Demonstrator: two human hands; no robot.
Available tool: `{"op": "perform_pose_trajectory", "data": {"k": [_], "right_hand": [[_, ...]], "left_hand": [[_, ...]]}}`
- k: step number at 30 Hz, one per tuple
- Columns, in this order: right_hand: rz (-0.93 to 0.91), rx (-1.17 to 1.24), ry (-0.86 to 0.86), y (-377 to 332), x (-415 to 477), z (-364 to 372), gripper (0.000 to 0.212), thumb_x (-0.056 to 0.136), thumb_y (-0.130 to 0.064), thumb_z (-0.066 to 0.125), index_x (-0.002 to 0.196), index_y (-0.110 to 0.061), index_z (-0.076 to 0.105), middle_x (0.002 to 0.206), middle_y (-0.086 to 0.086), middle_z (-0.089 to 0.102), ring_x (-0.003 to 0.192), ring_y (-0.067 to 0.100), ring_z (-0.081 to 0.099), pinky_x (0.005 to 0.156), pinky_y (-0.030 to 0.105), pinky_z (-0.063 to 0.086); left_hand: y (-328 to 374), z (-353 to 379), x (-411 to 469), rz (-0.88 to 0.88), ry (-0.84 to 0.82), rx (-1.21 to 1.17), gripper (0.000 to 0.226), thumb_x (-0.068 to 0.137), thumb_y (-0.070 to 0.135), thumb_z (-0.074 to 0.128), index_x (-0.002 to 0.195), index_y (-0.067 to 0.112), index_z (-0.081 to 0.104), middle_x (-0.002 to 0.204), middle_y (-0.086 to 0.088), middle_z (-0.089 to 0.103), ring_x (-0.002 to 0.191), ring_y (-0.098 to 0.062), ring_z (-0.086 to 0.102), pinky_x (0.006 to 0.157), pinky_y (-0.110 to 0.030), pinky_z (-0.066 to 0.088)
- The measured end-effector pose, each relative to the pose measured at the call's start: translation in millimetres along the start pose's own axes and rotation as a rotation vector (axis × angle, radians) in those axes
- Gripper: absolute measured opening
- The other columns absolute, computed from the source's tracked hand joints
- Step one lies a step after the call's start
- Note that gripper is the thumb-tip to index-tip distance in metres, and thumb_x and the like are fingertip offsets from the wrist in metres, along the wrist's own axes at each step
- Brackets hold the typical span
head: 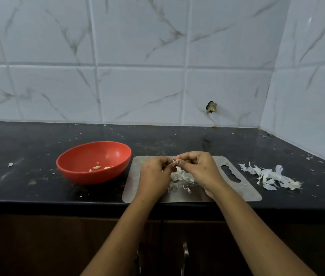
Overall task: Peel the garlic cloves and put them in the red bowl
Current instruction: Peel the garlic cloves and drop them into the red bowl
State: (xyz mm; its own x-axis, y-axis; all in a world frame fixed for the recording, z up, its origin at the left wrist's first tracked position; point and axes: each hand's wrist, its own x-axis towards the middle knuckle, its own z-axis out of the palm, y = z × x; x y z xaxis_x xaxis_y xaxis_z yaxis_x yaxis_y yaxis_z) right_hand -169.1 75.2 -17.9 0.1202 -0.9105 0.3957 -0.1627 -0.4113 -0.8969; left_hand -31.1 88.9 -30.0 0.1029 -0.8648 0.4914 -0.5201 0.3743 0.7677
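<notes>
Both hands work above the steel board [243, 188]: the left hand [154, 174] and the right hand [197, 168] pinch one garlic clove [174, 161] between their fingertips. It is best to pull the skin off in strips, then drop the clove into the red bowl [74, 166].

A home kitchen: white marble-veined wall tiles [137, 46] fill the upper frame above a black stone countertop [38, 140]. Dark cabinet doors [38, 246] with metal handles [185, 253] run along the bottom. A steel chopping board [243, 188], red bowl [98, 178] and garlic skins [269, 177] sit mid-frame.
</notes>
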Motion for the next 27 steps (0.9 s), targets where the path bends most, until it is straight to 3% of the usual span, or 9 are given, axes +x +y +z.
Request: {"op": "perform_pose_trajectory", "data": {"k": [2, 4, 6, 9, 13, 17, 21, 23, 27], "right_hand": [[-0.005, 0.011, -0.018, 2, -1, 2, 0.013, 0.085, -0.005, 0.072, 0.094, -0.013, 0.075, 0.072, -0.001, 0.073, 0.074, 0.006, 0.070, 0.068, 0.015, 0.051], [-0.008, 0.017, -0.038, 4, -2, 3, 0.016, 0.085, -0.006, 0.072, 0.098, -0.014, 0.075, 0.073, 0.003, 0.072, 0.079, 0.011, 0.071, 0.075, 0.019, 0.055], [-0.015, 0.024, -0.043, 4, -3, 4, 0.014, 0.086, -0.006, 0.071, 0.098, -0.012, 0.076, 0.083, 0.004, 0.075, 0.085, 0.012, 0.072, 0.079, 0.021, 0.056], [-0.031, 0.004, -0.023, 5, -2, 5, 0.014, 0.086, -0.005, 0.070, 0.096, -0.013, 0.076, 0.090, -0.001, 0.076, 0.089, 0.007, 0.071, 0.082, 0.022, 0.056], [-0.088, -0.133, 0.006, 5, -5, 8, 0.016, 0.087, -0.004, 0.068, 0.093, -0.015, 0.077, 0.088, -0.006, 0.075, 0.085, -0.001, 0.068, 0.075, 0.011, 0.050], [-0.122, -0.274, -0.008, 4, -6, 10, 0.016, 0.090, -0.004, 0.064, 0.097, -0.013, 0.076, 0.089, -0.005, 0.072, 0.083, -0.002, 0.065, 0.071, 0.005, 0.046], [-0.143, -0.351, -0.009, 5, -6, 10, 0.021, 0.093, -0.002, 0.058, 0.098, -0.011, 0.075, 0.092, -0.001, 0.072, 0.083, 0.002, 0.064, 0.067, 0.003, 0.044], [-0.126, -0.350, -0.010, 5, -6, 10, 0.021, 0.094, -0.003, 0.056, 0.096, -0.012, 0.075, 0.091, 0.000, 0.072, 0.081, 0.006, 0.065, 0.065, 0.005, 0.045], [-0.080, -0.203, -0.002, 7, -5, 8, 0.021, 0.094, -0.004, 0.057, 0.093, -0.017, 0.075, 0.092, -0.005, 0.072, 0.086, 0.000, 0.066, 0.072, 0.008, 0.048]], "left_hand": [[2, -2, -1, -0.035, 0.061, -0.017, 0.008, 0.087, 0.014, 0.068, 0.083, 0.016, 0.075, 0.065, 0.016, 0.066, 0.072, -0.001, 0.067, 0.070, -0.018, 0.052], [4, -4, -3, -0.063, 0.133, -0.031, 0.006, 0.085, 0.013, 0.070, 0.085, 0.014, 0.075, 0.062, 0.021, 0.061, 0.065, 0.010, 0.061, 0.064, -0.005, 0.044], [7, -6, -4, -0.045, 0.162, -0.014, 0.006, 0.085, 0.013, 0.070, 0.087, 0.012, 0.076, 0.066, 0.020, 0.063, 0.061, 0.013, 0.058, 0.061, -0.002, 0.041], [9, -3, -7, 0.051, 0.153, 0.144, 0.010, 0.087, 0.016, 0.066, 0.088, 0.014, 0.076, 0.076, 0.003, 0.072, 0.070, -0.006, 0.064, 0.063, -0.014, 0.043], [7, 5, -11, 0.115, 0.182, 0.322, 0.020, 0.086, 0.017, 0.062, 0.068, 0.009, 0.068, 0.062, -0.005, 0.064, 0.060, -0.020, 0.056, 0.060, -0.035, 0.040], [8, 3, -8, 0.018, 0.162, 0.265, 0.018, 0.083, 0.022, 0.068, 0.071, 0.009, 0.070, 0.064, -0.002, 0.067, 0.061, -0.014, 0.054, 0.058, -0.024, 0.029], [10, 0, -8, -0.009, 0.122, 0.232, 0.018, 0.082, 0.023, 0.069, 0.070, 0.010, 0.071, 0.056, 0.007, 0.057, 0.058, -0.011, 0.053, 0.055, -0.020, 0.030], [11, -1, -9, -0.015, 0.103, 0.218, 0.018, 0.082, 0.023, 0.069, 0.069, 0.010, 0.071, 0.054, 0.008, 0.057, 0.057, -0.011, 0.054, 0.053, -0.015, 0.031], [12, -3, -10, -0.063, 0.104, 0.165, 0.014, 0.081, 0.021, 0.068, 0.070, 0.014, 0.072, 0.060, 0.004, 0.065, 0.063, -0.011, 0.061, 0.057, -0.021, 0.039]]}}
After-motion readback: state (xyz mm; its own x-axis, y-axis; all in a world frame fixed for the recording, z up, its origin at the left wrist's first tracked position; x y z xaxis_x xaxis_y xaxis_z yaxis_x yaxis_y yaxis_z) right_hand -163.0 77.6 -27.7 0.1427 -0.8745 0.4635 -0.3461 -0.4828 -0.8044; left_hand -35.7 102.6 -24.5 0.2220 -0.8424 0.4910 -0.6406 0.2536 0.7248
